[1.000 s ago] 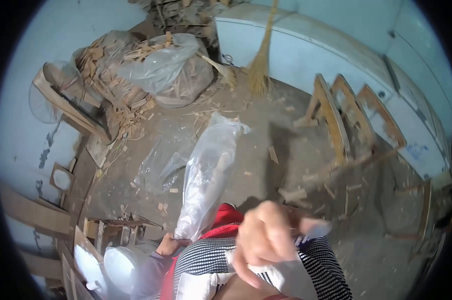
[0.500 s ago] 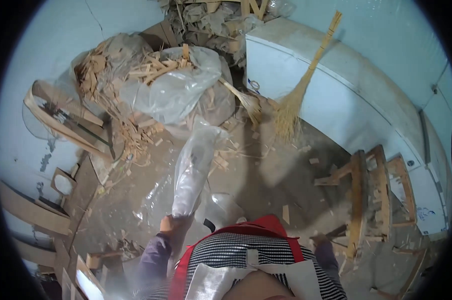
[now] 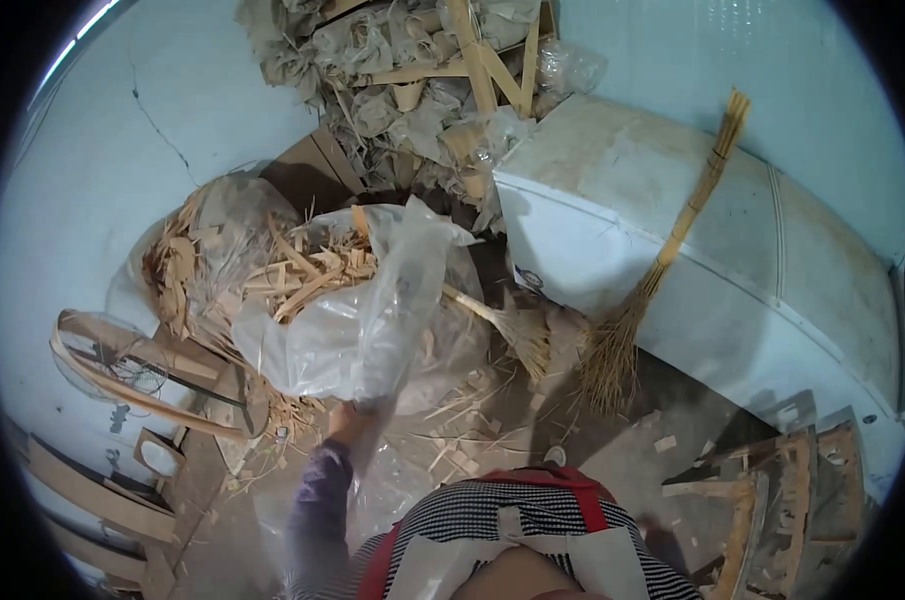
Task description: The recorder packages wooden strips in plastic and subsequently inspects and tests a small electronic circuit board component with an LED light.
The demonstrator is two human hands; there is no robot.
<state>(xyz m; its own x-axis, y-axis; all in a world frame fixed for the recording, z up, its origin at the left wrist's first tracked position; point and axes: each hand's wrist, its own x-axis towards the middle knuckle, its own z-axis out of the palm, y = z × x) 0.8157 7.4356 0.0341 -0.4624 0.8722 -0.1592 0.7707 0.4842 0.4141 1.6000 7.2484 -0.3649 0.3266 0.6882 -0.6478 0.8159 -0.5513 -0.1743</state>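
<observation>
My left hand (image 3: 348,424) reaches forward, its fingers closed round the lower end of a long, clear plastic bag (image 3: 397,290). That bag stands up from the fist, in front of a big open plastic sack (image 3: 302,345) heaped with wood scraps (image 3: 312,265). Whether the two plastics touch, I cannot tell. A second sack (image 3: 187,250) of wood scraps leans against the wall on the left. My right hand does not show.
A straw broom (image 3: 677,235) leans on a long white chest (image 3: 612,240) at the right. A smaller broom (image 3: 512,325) lies by the sack. Wooden frames (image 3: 792,500) stand at the lower right. A fan guard (image 3: 122,355) is at the left, wrapped bundles (image 3: 402,110) behind.
The view has moved forward and tipped up toward the sacks. My left hand has carried the plastic bag closer to them. My right hand has dropped out of sight.
</observation>
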